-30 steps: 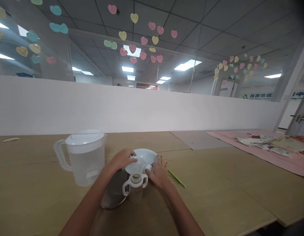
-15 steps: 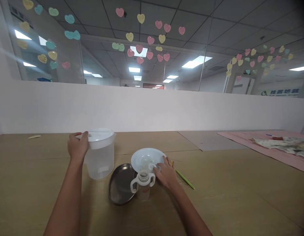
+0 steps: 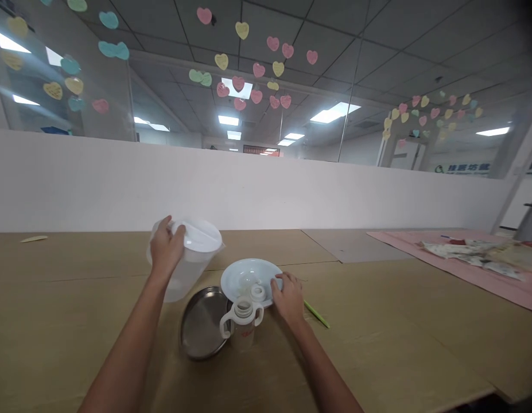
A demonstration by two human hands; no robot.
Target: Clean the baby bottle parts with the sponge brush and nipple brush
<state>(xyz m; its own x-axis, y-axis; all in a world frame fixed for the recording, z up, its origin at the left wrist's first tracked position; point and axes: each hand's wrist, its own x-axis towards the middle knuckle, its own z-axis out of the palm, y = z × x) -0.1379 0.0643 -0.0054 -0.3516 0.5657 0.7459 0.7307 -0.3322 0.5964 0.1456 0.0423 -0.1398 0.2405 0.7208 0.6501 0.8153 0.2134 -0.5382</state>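
My left hand (image 3: 167, 248) is wrapped round the handle side of a clear plastic pitcher (image 3: 189, 274) with a white lid. The pitcher leans to the right, its base seemingly raised off the table. My right hand (image 3: 290, 295) grips the right rim of a white bowl (image 3: 232, 271). Inside the bowl lie a white ring-shaped cap (image 3: 257, 292) and a clear piece I cannot make out well. Before the bowl stands an uncapped baby bottle (image 3: 244, 332) with two white handles. Left of the bottle is an oval metal tray (image 3: 202, 328).
A green stick-like object (image 3: 317, 315) lies to the right of the bowl. Far right, a pink cloth (image 3: 476, 281) carries crumpled items. A pale flat piece (image 3: 34, 238) rests at the far left. A white wall (image 3: 266, 192) with glass above closes off the table's back.
My left hand has tipped the pitcher from upright toward the right and lifted it. My right hand has moved from the cap inside the bowl to the bowl's rim. The view has shifted slightly right.
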